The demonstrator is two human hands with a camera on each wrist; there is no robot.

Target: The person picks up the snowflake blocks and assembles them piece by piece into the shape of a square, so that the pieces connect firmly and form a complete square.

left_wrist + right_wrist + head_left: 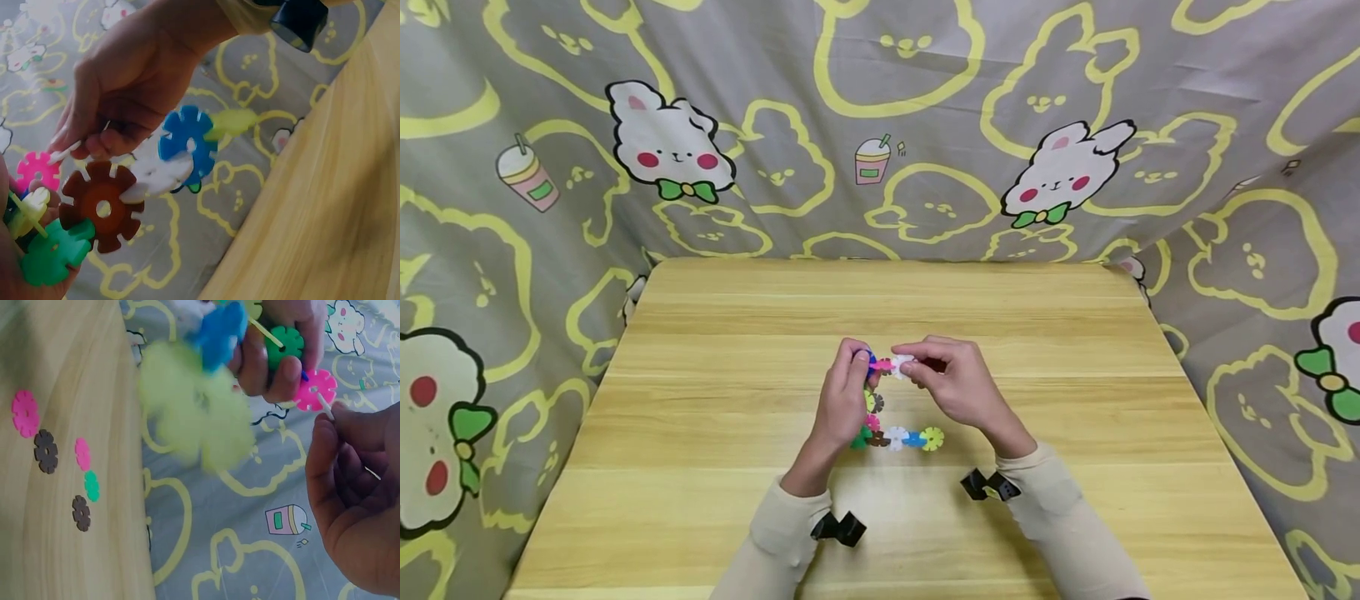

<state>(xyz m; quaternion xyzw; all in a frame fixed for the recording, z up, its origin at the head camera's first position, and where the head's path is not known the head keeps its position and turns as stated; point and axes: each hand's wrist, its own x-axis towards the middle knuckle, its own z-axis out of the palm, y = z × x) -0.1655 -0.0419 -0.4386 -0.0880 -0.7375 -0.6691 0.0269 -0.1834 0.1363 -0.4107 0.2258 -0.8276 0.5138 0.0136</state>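
Observation:
My left hand (842, 396) grips one end of a chain of interlocking plastic snowflake discs, at a blue disc (871, 362). A pink disc (314, 390) sticks out past that hand's fingertips. Between thumb and finger, my right hand (958, 379) pinches a white disc (899, 367), seen edge-on and meeting the pink one's edge in the right wrist view. The rest of the chain bends below the hands: a green disc (56, 253), a brown disc (103, 207), another white disc (161, 176), a light blue disc (187, 145) and a yellow-green end disc (933, 438). My left fingers hide part of it.
Several loose discs lie on the wooden table (700, 500), among them a pink one (25, 414), a dark brown one (45, 451) and a green one (92, 485). A patterned grey curtain (820, 200) surrounds the table's back and sides.

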